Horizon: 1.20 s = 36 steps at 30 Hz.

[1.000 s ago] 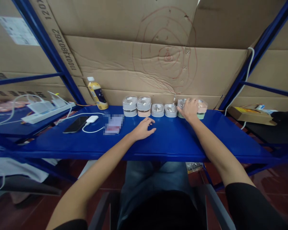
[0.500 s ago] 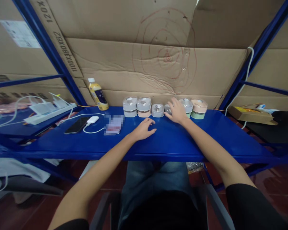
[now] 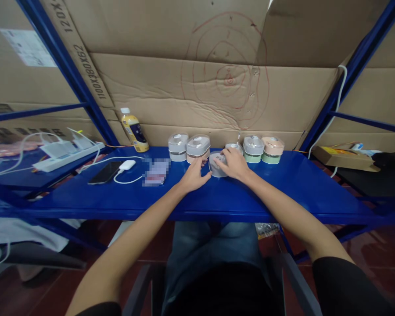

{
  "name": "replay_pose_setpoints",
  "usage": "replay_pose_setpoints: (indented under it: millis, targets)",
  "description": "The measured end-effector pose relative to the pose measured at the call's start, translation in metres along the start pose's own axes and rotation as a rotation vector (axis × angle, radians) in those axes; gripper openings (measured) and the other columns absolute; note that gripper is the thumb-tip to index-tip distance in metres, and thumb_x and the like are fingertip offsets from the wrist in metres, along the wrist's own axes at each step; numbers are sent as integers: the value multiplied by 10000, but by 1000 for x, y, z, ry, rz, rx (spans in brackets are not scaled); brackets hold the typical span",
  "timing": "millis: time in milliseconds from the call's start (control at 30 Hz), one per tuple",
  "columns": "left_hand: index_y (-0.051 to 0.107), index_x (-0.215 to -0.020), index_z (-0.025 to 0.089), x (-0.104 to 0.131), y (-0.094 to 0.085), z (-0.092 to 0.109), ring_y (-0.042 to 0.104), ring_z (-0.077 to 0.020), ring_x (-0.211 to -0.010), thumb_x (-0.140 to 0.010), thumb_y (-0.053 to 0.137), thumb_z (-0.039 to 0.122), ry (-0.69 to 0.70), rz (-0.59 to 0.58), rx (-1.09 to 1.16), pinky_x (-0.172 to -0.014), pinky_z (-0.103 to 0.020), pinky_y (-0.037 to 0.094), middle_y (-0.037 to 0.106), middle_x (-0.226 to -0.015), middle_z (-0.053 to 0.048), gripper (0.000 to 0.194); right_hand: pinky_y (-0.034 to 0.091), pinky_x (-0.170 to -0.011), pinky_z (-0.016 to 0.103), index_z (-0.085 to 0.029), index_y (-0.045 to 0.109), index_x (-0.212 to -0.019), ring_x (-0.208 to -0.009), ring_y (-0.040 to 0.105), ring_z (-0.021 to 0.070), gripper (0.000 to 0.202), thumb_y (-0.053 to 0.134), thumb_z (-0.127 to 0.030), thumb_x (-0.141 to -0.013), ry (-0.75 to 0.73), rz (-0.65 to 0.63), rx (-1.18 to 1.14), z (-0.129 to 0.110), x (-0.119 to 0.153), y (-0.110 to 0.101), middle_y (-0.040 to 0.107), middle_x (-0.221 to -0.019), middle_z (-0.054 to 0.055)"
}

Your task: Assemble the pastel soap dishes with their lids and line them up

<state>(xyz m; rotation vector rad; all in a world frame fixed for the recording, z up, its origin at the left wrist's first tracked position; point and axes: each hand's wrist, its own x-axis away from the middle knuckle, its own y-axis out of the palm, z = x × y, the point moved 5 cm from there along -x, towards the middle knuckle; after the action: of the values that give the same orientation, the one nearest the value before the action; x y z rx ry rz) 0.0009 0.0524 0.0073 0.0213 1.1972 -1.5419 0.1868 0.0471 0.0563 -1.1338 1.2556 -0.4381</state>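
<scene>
A row of small clear-lidded containers stands along the back of the blue shelf. One grey container sits forward of the row; my right hand grips it from the right and above. My left hand is just left of it, thumb near its side, fingers spread by the front of a stacked grey-and-pink pair. At the row's left end is a grey stack. Behind my right hand is another grey container. Two stacks with green bottoms, one grey-topped, one pink-topped, stand at right.
On the blue shelf a yellow bottle, a black phone, a white charger with cable and a blurred-out phone lie to the left. A power strip is farther left, an open carton at right. Cardboard stands behind.
My right hand has come down and left onto a grey container, which has moved forward out of the row. The grey-and-pink stack has shifted slightly, and my left hand has moved a little left.
</scene>
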Motion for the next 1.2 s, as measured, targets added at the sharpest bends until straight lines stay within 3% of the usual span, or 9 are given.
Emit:
replay_pose_setpoints:
  millis: [167, 300, 400, 567, 733, 800, 967, 1100, 1200]
  targets:
    - [527, -1369, 174, 0, -3, -1, 688, -326, -1238, -827, 669, 176, 1, -7, -18, -1057, -521, 599, 664, -1340, -165, 560, 556, -1005, 596, -68, 617, -1383, -1255, 677, 500, 814, 597, -754, -947, 321, -170, 11, -6, 3, -3, 671, -1373, 327]
    - [450, -1517, 165, 2, -1, -2, 600, -380, -1411, -817, 720, 230, 39, -95, 50, -1180, -575, 519, 595, -1504, -201, 753, 566, -1075, 565, -64, 520, -1523, -1321, 677, 452, 834, 752, -547, -884, 80, -367, -224, -7, 1, -3, 681, -1442, 282]
    - [345, -1638, 174, 5, 3, 0, 464, -440, -1549, -794, 855, 420, 66, -194, 132, -1278, -635, 398, 459, -1663, -232, 1016, 505, -1197, 519, -130, 431, -1626, -1461, 592, 387, 939, 791, -520, -851, -103, -384, -402, 0, 5, -9, 549, -1632, 223]
    - [267, -1701, 195, 7, 5, 6, 446, -455, -1565, -712, 955, 526, 48, -272, 226, -1293, -649, 358, 416, -1709, -238, 1250, 529, -1159, 564, -135, 419, -1653, -1406, 621, 418, 1193, 922, -616, -685, -191, -425, -431, 2, 17, -4, 604, -1559, 235]
    - [230, -1720, 186, 7, 3, 9, 553, -435, -1471, -650, 993, 567, -21, -266, 210, -1241, -630, 430, 537, -1613, -230, 1369, 534, -1144, 549, -164, 504, -1588, -1309, 678, 367, 986, 881, -539, -758, -209, -334, -537, 21, 16, -17, 691, -1427, 183]
    - [298, -1711, 195, 7, 2, 11, 566, -430, -1455, -671, 976, 593, -28, -274, 145, -1240, -621, 434, 587, -1563, -205, 1303, 527, -1152, 548, -183, 545, -1547, -1301, 681, 356, 862, 823, -566, -826, -149, -277, -581, 43, 16, -26, 696, -1423, 163]
    - [795, -1318, 283, 10, 4, 17, 544, -403, -1469, -836, 847, 627, 39, -295, 23, -1294, -582, 387, 599, -1508, -124, 595, 540, -1103, 589, -205, 620, -1448, -1217, 702, 367, 671, 743, -578, -905, 108, -111, -499, 103, 22, -32, 742, -1322, 152]
    - [841, -1232, 304, 9, 3, 16, 517, -407, -1494, -898, 786, 599, 36, -233, 48, -1290, -609, 395, 581, -1525, -122, 448, 550, -1070, 576, -160, 632, -1430, -1151, 710, 359, 691, 754, -579, -894, 183, -50, -453, 113, 26, -27, 759, -1242, 166]
    - [832, -1223, 259, 4, -4, 10, 565, -383, -1444, -952, 714, 576, 15, -91, 47, -1275, -591, 420, 616, -1475, -135, 433, 566, -1041, 555, -174, 623, -1445, -1127, 709, 342, 681, 727, -590, -917, 159, -25, -455, 106, 25, -26, 760, -1231, 151]
